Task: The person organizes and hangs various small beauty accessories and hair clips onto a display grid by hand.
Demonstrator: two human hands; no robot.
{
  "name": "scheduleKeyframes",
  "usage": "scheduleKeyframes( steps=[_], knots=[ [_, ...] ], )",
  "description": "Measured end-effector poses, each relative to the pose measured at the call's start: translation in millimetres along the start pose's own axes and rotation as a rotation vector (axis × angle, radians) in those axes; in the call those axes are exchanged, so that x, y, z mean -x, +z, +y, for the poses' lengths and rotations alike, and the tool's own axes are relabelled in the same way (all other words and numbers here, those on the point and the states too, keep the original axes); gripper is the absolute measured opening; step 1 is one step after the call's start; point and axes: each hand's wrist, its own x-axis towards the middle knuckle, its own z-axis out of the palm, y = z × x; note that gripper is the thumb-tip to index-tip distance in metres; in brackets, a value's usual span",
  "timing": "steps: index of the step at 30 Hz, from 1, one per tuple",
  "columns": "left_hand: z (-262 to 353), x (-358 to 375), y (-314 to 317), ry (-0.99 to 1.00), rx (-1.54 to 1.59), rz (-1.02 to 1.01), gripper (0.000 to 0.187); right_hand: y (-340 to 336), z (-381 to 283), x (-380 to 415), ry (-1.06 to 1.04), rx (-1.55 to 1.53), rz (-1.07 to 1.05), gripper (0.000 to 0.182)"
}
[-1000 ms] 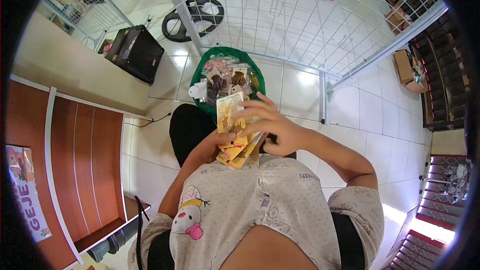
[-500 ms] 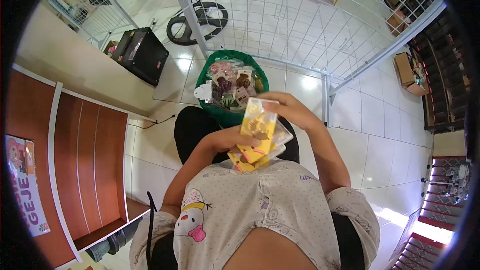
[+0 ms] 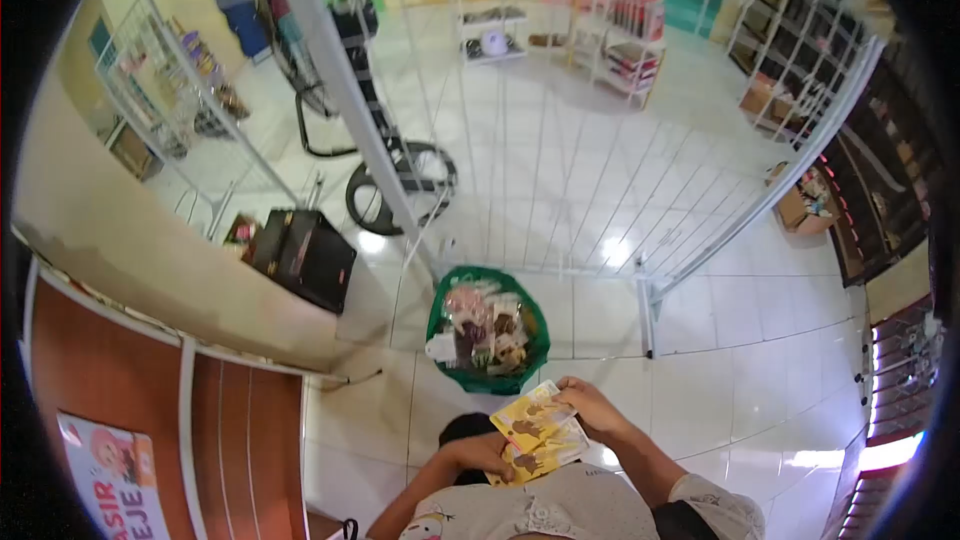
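White tiled floor [image 3: 740, 360] carries a full green basket [image 3: 540, 340]; left hand [image 3: 485, 455] and right hand [image 3: 590, 408], grips clamped, hold yellow packets [image 3: 530, 425] unplaced.

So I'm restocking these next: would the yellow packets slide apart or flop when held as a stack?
The yellow packets look flat and card-backed, so probably fairly stiff and light. They already fan out between the left hand and right hand, so glossy faces may slip; a two-handed grip seems wise.

Print on the yellow packets [image 3: 535, 427] too small to read — contents of the green basket [image 3: 487, 378] indistinct
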Motion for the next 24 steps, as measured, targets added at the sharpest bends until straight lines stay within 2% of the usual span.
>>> scheduleKeyframes(
  steps=[1,3,5,6,9,10,11,13,14,17,19,22,24],
  knots=[
    [6,2,11,-0.010,-0.031,0.070,0.079,9,-10,14,0.008,-0.092,0.051,0.031],
    [30,4,44,0.068,0.177,0.251,0.083,23,-42,43,-0.040,-0.241,0.106,0.033],
    [115,21,75,0.030,0.255,0.161,0.088,43,-77,80,-0.121,-0.373,0.120,0.035],
    [136,25,81,0.047,0.215,0.160,0.089,50,-98,96,-0.182,-0.433,0.134,0.039],
    [203,40,117,0.113,0.167,0.173,0.091,72,-175,172,-0.407,-0.354,0.201,0.049],
    [237,49,134,0.150,0.187,0.195,0.090,82,-203,198,-0.503,-0.286,0.291,0.054],
    [266,58,149,0.184,0.210,0.218,0.090,86,-229,222,-0.616,-0.171,0.340,0.052],
    [296,74,153,0.121,0.230,0.225,0.087,88,-272,268,-0.811,0.062,0.450,0.048],
    [321,80,161,0.120,0.226,0.243,0.085,89,-297,292,-0.908,0.071,0.514,0.045],
    [349,76,182,0.214,0.303,0.363,0.076,73,-344,336,-1.101,0.064,0.798,0.030],
    [373,70,197,0.247,0.347,0.401,0.073,79,-377,367,-1.203,-0.025,0.879,0.027],
    [382,44,209,0.298,0.360,0.405,0.076,62,-400,378,-1.339,-0.035,0.887,0.032],
    [400,33,226,0.310,0.364,0.357,0.078,58,-412,381,-1.334,-0.010,0.879,0.030]
  ],
)
